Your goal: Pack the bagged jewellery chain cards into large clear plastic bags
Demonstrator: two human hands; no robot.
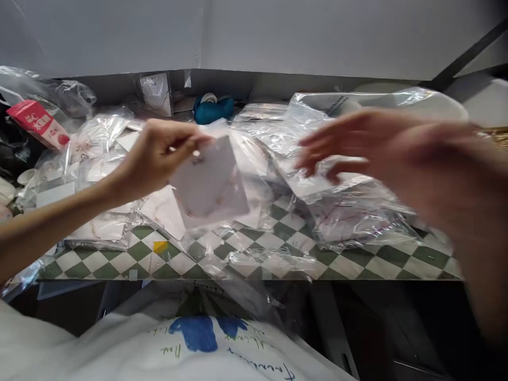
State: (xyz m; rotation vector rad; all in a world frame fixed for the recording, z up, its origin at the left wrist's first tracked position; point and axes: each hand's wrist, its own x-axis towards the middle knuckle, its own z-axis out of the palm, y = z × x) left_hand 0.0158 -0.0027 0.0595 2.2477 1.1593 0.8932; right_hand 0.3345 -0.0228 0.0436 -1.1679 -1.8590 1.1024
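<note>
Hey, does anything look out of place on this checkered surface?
Yes: a clear plastic bag droops over the front edge of the checkered surface, and a small yellow scrap lies loose on the checks. A red-and-white carton also sits tilted at the left.

Red carton (36, 123): white lettering, too blurred to read.

Head view, looking forward and down

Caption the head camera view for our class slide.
Left hand holds a bagged white card; right hand hovers over piled plastic bags.
</note>
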